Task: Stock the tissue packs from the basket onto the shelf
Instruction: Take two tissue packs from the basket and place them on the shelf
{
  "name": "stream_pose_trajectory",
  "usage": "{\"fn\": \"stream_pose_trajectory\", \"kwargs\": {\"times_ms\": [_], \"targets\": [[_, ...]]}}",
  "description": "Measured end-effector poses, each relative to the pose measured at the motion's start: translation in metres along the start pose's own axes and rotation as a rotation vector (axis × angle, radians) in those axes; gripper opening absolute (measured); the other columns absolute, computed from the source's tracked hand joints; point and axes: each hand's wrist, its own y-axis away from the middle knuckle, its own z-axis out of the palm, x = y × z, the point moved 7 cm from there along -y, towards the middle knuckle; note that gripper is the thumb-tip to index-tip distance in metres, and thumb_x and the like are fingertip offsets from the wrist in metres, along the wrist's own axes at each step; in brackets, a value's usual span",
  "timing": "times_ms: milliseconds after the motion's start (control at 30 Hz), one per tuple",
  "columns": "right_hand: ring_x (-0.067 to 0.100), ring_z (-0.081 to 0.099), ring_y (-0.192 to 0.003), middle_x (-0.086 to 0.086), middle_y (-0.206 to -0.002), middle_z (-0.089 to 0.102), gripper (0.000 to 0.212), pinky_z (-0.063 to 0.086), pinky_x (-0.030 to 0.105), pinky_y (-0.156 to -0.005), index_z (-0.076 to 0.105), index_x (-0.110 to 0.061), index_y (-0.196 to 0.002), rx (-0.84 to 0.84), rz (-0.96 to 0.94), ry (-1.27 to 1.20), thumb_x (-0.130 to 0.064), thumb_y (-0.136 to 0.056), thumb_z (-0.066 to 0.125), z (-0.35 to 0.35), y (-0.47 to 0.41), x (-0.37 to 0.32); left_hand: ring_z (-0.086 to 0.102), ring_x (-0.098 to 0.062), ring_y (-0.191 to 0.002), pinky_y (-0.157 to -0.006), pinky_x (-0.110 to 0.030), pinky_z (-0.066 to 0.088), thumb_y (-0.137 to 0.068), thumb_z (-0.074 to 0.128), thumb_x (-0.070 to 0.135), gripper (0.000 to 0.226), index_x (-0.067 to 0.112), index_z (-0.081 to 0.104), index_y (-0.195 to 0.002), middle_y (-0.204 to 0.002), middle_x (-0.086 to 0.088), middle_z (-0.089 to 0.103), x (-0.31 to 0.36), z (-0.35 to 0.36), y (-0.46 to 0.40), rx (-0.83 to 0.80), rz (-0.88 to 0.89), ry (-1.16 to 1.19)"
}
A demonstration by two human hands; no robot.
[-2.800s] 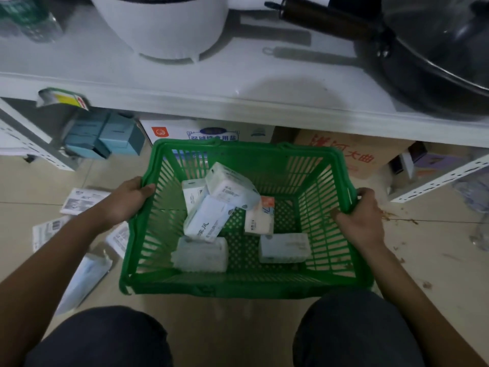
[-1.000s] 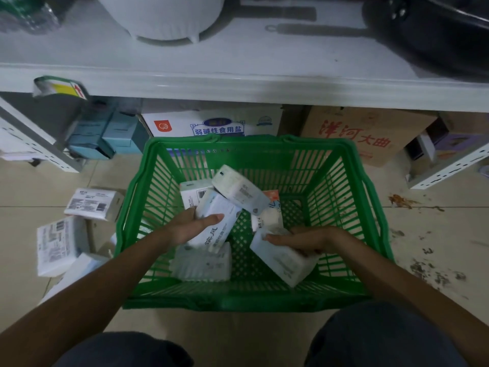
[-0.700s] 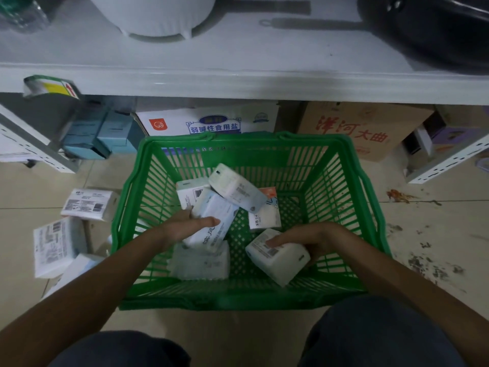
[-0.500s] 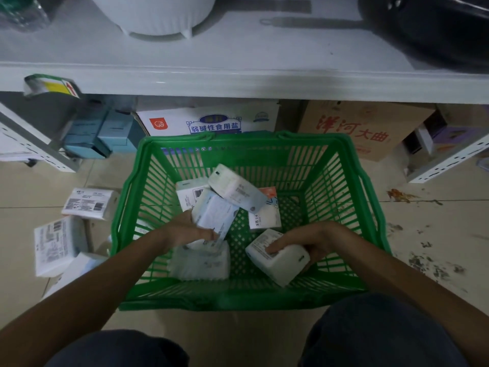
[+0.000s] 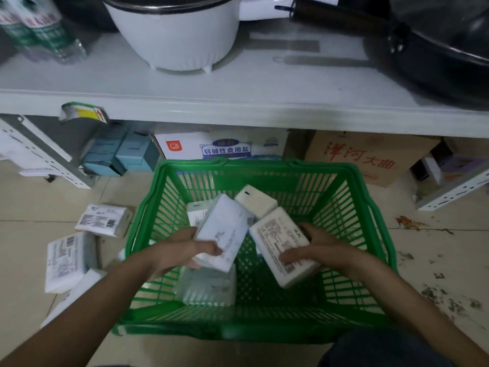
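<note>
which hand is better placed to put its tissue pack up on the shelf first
Probably the left hand. Its tissue pack is lifted above the basket, below bare shelf beside the white pot. The right hand holds its pack lower, below the dark pan.

Inside green basket (image 5: pixel 365 234): left hand (image 5: pixel 174 254) gripping one tissue pack (image 5: pixel 225 234), right hand (image 5: pixel 315 250) gripping another pack (image 5: pixel 280 247); white shelf (image 5: pixel 238 102) beyond basket.

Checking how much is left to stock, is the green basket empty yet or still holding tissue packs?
Not empty. The green basket still holds tissue packs: one lies on its floor, others lean at the back.
</note>
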Motion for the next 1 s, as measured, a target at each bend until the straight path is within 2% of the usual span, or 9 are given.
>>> {"fn": "stream_pose_trajectory", "kwargs": {"times_ms": [100,200,300,367,433,600,700,800,1000], "targets": [[0.009,0.078,-0.098,-0.008,-0.115,0.079,0.064,0.06,0.027,-0.084,0.057,-0.028,-0.13,0.051,-0.159,-0.055,-0.025,-0.075,0.092,0.004,0.019,-0.032,0.075,-0.024,-0.109,-0.099,-0.042,0.059,-0.082,0.078,0.014,0.042,0.017,0.067,-0.121,-0.115,-0.002,0.08,0.022,-0.005,0.022,0.002,0.093,0.292],[0.014,0.08,-0.096,-0.005,-0.111,0.082,0.054,0.061,0.028,-0.08,0.061,-0.024,-0.129,0.073,-0.288,-0.156,-0.024,-0.081,0.084,0.01,0.03,-0.067,0.077,-0.028,-0.104,-0.087,-0.037,0.064,-0.07,0.084,0.012,0.055,0.007,0.066,-0.122,-0.115,-0.012,0.079,0.049,-0.009,0.034,0.035,0.174,0.562],[0.014,0.081,-0.089,-0.006,-0.104,0.083,0.049,0.062,0.023,-0.069,0.064,-0.022,-0.123,0.137,-0.392,-0.254,-0.02,-0.077,0.083,0.008,0.038,-0.101,0.077,-0.031,-0.104,-0.091,-0.039,0.062,-0.072,0.076,0.014,0.05,0.004,0.069,-0.121,-0.116,-0.016,0.078,0.076,-0.017,0.046,0.084,0.245,0.689],[0.014,0.08,-0.087,-0.005,-0.104,0.083,0.048,0.062,0.022,-0.066,0.066,-0.021,-0.122,0.173,-0.446,-0.28,-0.017,-0.077,0.084,0.003,0.04,-0.121,0.075,-0.032,-0.106,-0.092,-0.041,0.06,-0.073,0.077,0.011,0.047,0.006,0.07,-0.119,-0.116,-0.016,0.078,0.091,-0.021,0.055,0.105,0.285,0.727],[0.017,0.081,-0.089,-0.001,-0.106,0.083,0.056,0.064,0.028,-0.068,0.068,-0.019,-0.121,0.183,-0.494,-0.309,-0.025,-0.068,0.086,-0.002,0.042,-0.14,0.075,-0.033,-0.108,-0.092,-0.041,0.06,-0.074,0.075,0.014,0.047,0.006,0.069,-0.12,-0.117,-0.016,0.078,0.104,-0.026,0.064,0.112,0.324,0.751],[0.027,0.08,-0.096,0.007,-0.107,0.083,0.107,0.064,0.042,-0.082,0.071,-0.015,-0.118,0.191,-0.553,-0.399,-0.061,-0.025,0.099,-0.013,0.045,-0.182,0.075,-0.033,-0.109,-0.09,-0.039,0.062,-0.069,0.079,0.02,0.058,0.005,0.068,-0.124,-0.118,-0.017,0.077,0.135,-0.044,0.083,0.153,0.406,0.75],[0.028,0.08,-0.098,0.009,-0.108,0.082,0.107,0.06,0.045,-0.089,0.073,-0.012,-0.119,0.187,-0.567,-0.448,-0.059,-0.027,0.099,-0.011,0.057,-0.209,0.075,-0.034,-0.105,-0.084,-0.036,0.065,-0.071,0.08,0.019,0.051,0.003,0.07,-0.118,-0.114,-0.019,0.078,0.156,-0.057,0.104,0.176,0.427,0.778],[0.027,0.08,-0.093,0.008,-0.105,0.083,0.091,0.06,0.043,-0.086,0.074,-0.012,-0.118,0.188,-0.541,-0.499,-0.046,-0.037,0.097,-0.008,0.081,-0.239,0.076,-0.03,-0.102,-0.088,-0.038,0.062,-0.071,0.082,0.017,0.048,0.005,0.072,-0.116,-0.113,-0.017,0.079,0.183,-0.065,0.139,0.182,0.41,0.786],[0.027,0.081,-0.088,0.01,-0.103,0.083,0.11,0.062,0.042,-0.079,0.076,-0.013,-0.113,0.179,-0.482,-0.537,-0.058,-0.016,0.1,-0.012,0.171,-0.329,0.077,-0.024,-0.086,-0.082,-0.034,0.063,-0.067,0.074,0.022,0.043,0.007,0.074,-0.107,-0.102,-0.012,0.081,0.251,-0.101,0.245,0.206,0.347,0.834]]}}
